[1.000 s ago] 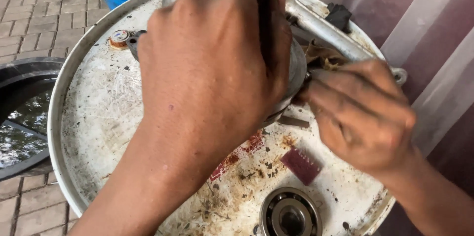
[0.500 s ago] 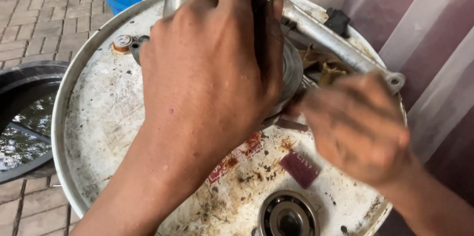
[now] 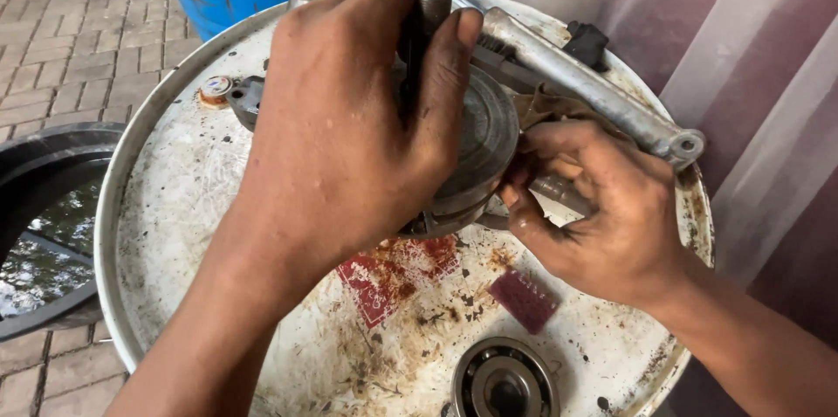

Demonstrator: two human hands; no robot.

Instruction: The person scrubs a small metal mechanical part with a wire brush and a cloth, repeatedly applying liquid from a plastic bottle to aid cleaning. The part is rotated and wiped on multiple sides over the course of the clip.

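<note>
Left hand (image 3: pixel 349 120) clamped over round metal part (image 3: pixel 476 146), centre of drum-lid worktop (image 3: pixel 157 207). Right hand (image 3: pixel 602 216) pinching its right edge. Bearing (image 3: pixel 504 380) lies near, unfitted; work looks midway.

Two bare forearms are seen, entering from the lower left and lower right of the frame. No sleeves, gloves, rings or watch are worn. The left hand (image 3: pixel 349 120) and right hand (image 3: pixel 602 207) are smudged with dark grime; short nails are shown on the fingers (image 3: pixel 454 41).
</note>
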